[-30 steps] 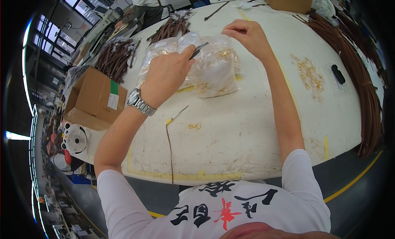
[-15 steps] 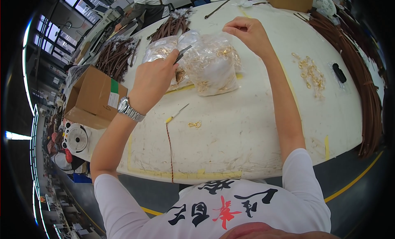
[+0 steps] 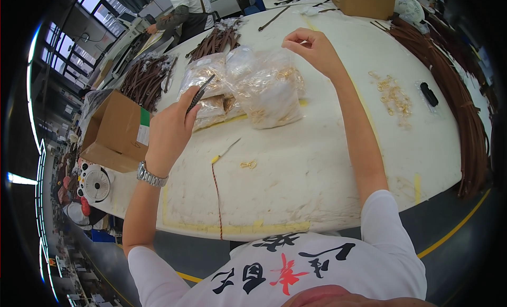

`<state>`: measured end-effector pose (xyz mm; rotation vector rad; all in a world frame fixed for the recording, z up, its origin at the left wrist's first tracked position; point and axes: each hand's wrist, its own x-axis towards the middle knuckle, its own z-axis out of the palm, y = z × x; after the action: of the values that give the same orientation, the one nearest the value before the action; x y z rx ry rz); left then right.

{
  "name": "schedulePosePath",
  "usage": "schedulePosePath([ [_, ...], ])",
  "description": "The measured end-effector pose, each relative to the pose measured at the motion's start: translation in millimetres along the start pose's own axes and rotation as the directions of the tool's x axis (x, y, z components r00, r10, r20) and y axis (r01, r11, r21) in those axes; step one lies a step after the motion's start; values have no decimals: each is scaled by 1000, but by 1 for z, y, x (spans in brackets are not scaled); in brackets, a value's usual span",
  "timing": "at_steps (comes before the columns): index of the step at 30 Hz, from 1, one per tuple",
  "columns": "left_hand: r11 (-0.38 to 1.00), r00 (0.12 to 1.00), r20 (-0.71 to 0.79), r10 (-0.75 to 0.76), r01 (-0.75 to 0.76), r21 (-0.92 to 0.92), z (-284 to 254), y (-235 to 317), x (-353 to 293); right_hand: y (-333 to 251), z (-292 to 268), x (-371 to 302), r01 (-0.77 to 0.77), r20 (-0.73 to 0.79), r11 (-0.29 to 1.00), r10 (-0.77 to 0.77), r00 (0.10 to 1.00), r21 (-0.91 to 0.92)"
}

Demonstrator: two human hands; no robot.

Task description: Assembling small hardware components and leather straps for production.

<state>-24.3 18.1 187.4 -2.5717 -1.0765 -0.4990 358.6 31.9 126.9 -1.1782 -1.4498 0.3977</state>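
My left hand (image 3: 171,125) is closed round a slim dark tool (image 3: 199,93) with a pointed end, angled up toward the bags. Whether it is snips or a knife I cannot tell. Thumb and fingers of my right hand (image 3: 309,47) are pinched at the upper edge of a clear plastic bag (image 3: 269,98) filled with gold-coloured metal hardware. Beside it, to the left, lies another clear bag (image 3: 203,77) of similar contents. Nearer to me, a yellow-handled awl or needle (image 3: 215,159) with a twisted cord and a gold clasp (image 3: 248,164) rest on the white table (image 3: 296,191).
An open cardboard box (image 3: 113,133) and a round fan (image 3: 96,185) stand at the left. Brown strap bundles (image 3: 145,80) lie behind. Loose gold clasps (image 3: 393,98), a black item (image 3: 429,94) and long brown straps (image 3: 443,96) occupy the right. Another person (image 3: 185,16) works at the far left.
My left hand has drawn back left and toward me with the dark tool, away from the bags. My right hand stays at the bag's upper edge. The view has shifted slightly.
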Motion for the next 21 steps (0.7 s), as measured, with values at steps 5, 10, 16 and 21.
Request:
schedulePosePath([
  [5, 981, 1000, -13, 21, -23, -191, -1, 30, 10, -5, 0, -6, 92, 103, 989, -81, 991, -114],
  [10, 959, 995, -41, 91, -98, -264, 5, 47, 9, -12, 17, -21, 119, 22, 976, -117, 993, -183],
  [16, 941, 982, -87, 165, -184, -285, 23, 59, 33, -8, 13, -19, 178, -20, 950, -190, 982, -256],
  [21, 940, 971, -136, 199, -228, -255, 27, 67, 61, -12, 0, -8, 97, -63, 969, -114, 992, -226],
])
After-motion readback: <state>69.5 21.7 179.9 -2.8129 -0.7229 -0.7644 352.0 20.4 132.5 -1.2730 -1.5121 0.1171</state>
